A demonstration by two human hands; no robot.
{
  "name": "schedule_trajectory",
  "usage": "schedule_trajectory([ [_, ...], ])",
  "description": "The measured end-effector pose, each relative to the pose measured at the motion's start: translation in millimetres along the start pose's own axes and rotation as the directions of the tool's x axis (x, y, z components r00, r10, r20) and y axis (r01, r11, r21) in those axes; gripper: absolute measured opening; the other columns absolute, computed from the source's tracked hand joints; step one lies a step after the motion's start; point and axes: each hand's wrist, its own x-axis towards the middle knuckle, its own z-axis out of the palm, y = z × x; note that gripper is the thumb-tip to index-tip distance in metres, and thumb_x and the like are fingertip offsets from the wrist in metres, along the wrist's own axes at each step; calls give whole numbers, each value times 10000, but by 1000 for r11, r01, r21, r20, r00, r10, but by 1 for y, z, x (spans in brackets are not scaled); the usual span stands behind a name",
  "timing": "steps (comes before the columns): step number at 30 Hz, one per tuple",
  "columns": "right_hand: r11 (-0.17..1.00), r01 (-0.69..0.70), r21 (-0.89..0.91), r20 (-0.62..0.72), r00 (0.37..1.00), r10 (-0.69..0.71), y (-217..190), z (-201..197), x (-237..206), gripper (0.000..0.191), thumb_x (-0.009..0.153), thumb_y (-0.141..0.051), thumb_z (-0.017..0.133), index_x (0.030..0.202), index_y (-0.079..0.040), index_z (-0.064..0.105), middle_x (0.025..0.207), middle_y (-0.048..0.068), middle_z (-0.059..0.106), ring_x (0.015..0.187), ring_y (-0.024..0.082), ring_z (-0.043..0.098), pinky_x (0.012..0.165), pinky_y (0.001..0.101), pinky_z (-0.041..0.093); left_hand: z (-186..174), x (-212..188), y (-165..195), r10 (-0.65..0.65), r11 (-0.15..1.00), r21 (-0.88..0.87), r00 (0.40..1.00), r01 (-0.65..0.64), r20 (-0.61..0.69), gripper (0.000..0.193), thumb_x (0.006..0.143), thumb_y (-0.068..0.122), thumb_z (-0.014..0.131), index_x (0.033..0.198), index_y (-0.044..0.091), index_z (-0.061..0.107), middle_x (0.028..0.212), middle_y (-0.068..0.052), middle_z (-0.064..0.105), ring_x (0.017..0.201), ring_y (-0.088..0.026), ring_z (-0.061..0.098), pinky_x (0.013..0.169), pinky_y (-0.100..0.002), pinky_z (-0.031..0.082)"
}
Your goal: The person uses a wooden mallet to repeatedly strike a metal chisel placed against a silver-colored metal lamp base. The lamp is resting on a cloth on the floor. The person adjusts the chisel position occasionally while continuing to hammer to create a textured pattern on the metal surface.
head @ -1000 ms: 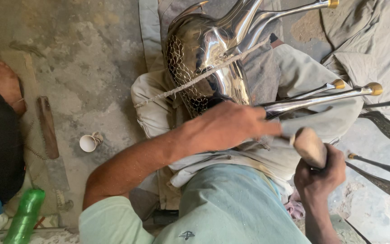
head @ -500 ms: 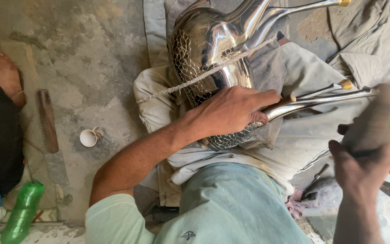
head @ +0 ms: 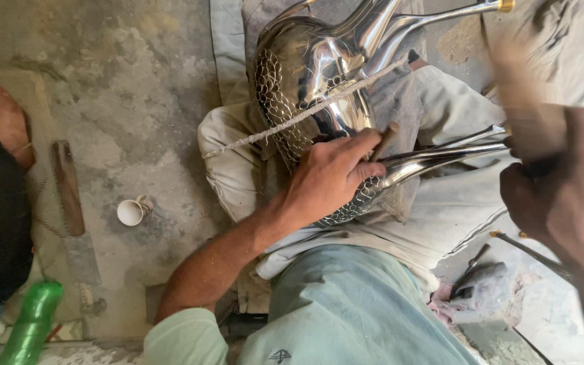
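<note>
Head view: our left hand w/ grip closed on a small punch, tip on the shiny metal vessel in our lap. Right hand fisted round a blurred mallet, raised beside it.

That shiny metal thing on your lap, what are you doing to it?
A person sits on the floor with a polished metal piece across their lap. The left hand presses on it and pinches a small punch. The right hand is raised, gripping a blurred tool. A white cup lies nearby.
</note>
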Motion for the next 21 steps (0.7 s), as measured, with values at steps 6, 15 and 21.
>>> schedule_trajectory([
  [6, 829, 306, -468, 214, 949, -229, -60, -25, 40, 466, 876, 17, 673, 1338, -42, 646, 950, 162, 724, 588, 239, 684, 534, 354, 568, 6, -13, 3, -74, 997, -16, 983, 72, -171, 373, 962, 229, 722, 1233, 11, 588, 878, -111, 704, 761, -233, 731, 626, -368, 562],
  [15, 371, 482, -794, 297, 839, -456, -122, -42, 34, 223, 958, -185, 670, 1177, -229, 661, 873, -18, 732, 692, 140, 663, 685, 324, 538, 16, -34, 12, -183, 982, -28, 916, 185, -357, 269, 1002, 260, 725, 1029, 29, 591, 809, -79, 723, 667, -169, 710, 561, -333, 541],
  [21, 282, 484, -829, 400, 864, -306, -133, -43, 33, 228, 1014, -282, 546, 1223, -265, 635, 886, -44, 720, 623, 118, 657, 633, 267, 515, 20, -40, 18, -287, 958, -139, 871, 252, -398, 262, 1002, 255, 710, 979, 31, 576, 768, -62, 707, 601, -150, 687, 511, -309, 519],
])
